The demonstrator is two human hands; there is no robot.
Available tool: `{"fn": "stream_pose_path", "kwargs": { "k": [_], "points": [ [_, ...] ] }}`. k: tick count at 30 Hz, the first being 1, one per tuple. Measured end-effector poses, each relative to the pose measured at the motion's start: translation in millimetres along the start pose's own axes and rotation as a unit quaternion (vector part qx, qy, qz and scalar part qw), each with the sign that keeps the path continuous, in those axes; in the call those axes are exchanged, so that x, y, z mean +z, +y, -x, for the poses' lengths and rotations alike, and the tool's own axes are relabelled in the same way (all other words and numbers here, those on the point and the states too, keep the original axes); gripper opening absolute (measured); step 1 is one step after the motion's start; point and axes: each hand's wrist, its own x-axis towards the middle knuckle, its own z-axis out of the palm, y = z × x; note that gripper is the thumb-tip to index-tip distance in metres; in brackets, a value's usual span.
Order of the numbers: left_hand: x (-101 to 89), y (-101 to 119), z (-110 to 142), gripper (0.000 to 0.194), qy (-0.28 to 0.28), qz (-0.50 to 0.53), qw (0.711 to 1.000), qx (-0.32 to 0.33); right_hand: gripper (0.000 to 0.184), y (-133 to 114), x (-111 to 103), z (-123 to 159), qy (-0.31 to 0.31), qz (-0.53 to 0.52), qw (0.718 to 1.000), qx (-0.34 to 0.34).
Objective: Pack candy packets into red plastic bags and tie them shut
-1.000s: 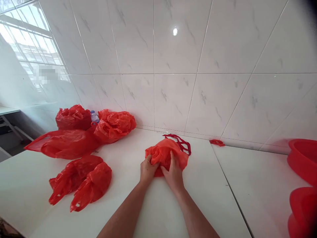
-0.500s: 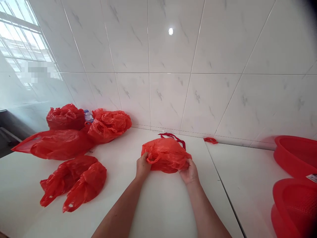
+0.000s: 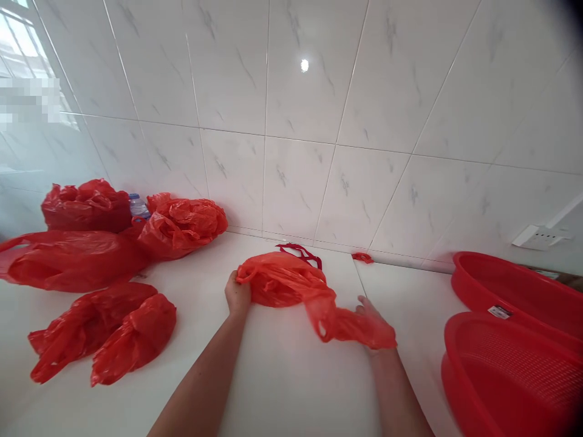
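A bunched red plastic bag (image 3: 282, 279) lies on the white tabletop in front of me. My left hand (image 3: 238, 294) is closed on its left edge. From the bag's right side a thin length of plastic stretches out to my right hand (image 3: 371, 325). That plastic lies across the back of the hand and wrist, and the fingers are partly covered and a little blurred. A loop with a hole hangs in the stretched part. Just behind the bag, dark red straps (image 3: 300, 252) rest on the table.
Several red plastic bags (image 3: 77, 261) sit at the left, with a clear bottle (image 3: 138, 206) between two of them. A small red scrap (image 3: 363, 258) lies by the wall. Two red plastic baskets (image 3: 505, 364) stand at the right. Behind them is a wall socket (image 3: 540, 237).
My right hand has moved right, drawing part of the bag out into a long strip. My left hand still holds the left edge. The view has turned slightly to the right.
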Motion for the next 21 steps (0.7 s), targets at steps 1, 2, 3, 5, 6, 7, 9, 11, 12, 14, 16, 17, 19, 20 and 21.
{"fn": "stream_pose_path", "kwargs": {
  "k": [1, 2, 3, 5, 6, 7, 9, 11, 12, 14, 16, 17, 19, 20, 21],
  "points": [
    [-0.4, 0, -2, 0.016, 0.019, 0.010, 1.000, -0.007, 0.029, -3, -12, 0, 0.007, -0.037, 0.999, 0.011],
    [-0.9, 0, -4, 0.017, 0.036, 0.018, 0.999, -0.012, 0.029, -5, -23, 1, 0.016, -0.075, 0.997, 0.020],
    [-1.3, 0, -6, 0.018, 0.050, 0.024, 0.998, -0.016, 0.027, -7, -32, 1, 0.024, -0.107, 0.994, 0.025],
    [-2.2, 1, -7, 0.019, 0.072, 0.033, 0.997, -0.021, 0.021, -9, -43, 2, 0.043, -0.153, 0.987, 0.023],
    [-2.8, 2, -7, 0.021, 0.079, 0.037, 0.996, -0.020, 0.019, -10, -45, 3, 0.050, -0.178, 0.982, 0.027],
    [-3.4, 3, -6, 0.026, 0.081, 0.042, 0.996, -0.017, 0.016, -10, -45, 3, 0.055, -0.208, 0.976, 0.037],
    [-5.0, 8, -1, 0.040, 0.077, 0.055, 0.995, -0.002, 0.016, -10, -43, 3, 0.058, -0.268, 0.959, 0.073],
    [-6.3, 14, 10, 0.061, 0.091, 0.032, 0.993, 0.072, 0.021, -10, -39, 3, 0.056, -0.299, 0.947, 0.102],
    [-6.4, 18, 17, 0.071, 0.103, 0.001, 0.986, 0.133, 0.023, -9, -38, 3, 0.056, -0.295, 0.948, 0.106],
    [-4.1, 26, 38, 0.079, 0.103, -0.082, 0.952, 0.277, 0.026, -10, -36, 4, 0.052, -0.256, 0.960, 0.100],
    [3.2, 32, 62, 0.067, 0.019, -0.161, 0.906, 0.391, 0.031, -11, -32, 5, 0.032, -0.184, 0.979, 0.078],
    [8.8, 34, 74, 0.057, -0.055, -0.194, 0.882, 0.427, 0.034, -12, -30, 6, 0.018, -0.150, 0.986, 0.068],
    [22.5, 35, 89, 0.044, -0.211, -0.247, 0.821, 0.468, 0.042, -14, -24, 8, -0.006, -0.079, 0.996, 0.048],
    [29.3, 33, 91, 0.040, -0.262, -0.270, 0.804, 0.461, 0.043, -15, -21, 10, -0.012, -0.039, 0.998, 0.043],
    [35.4, 31, 91, 0.038, -0.284, -0.291, 0.802, 0.438, 0.042, -16, -18, 11, -0.014, 0.003, 0.999, 0.039]
  ]
}}
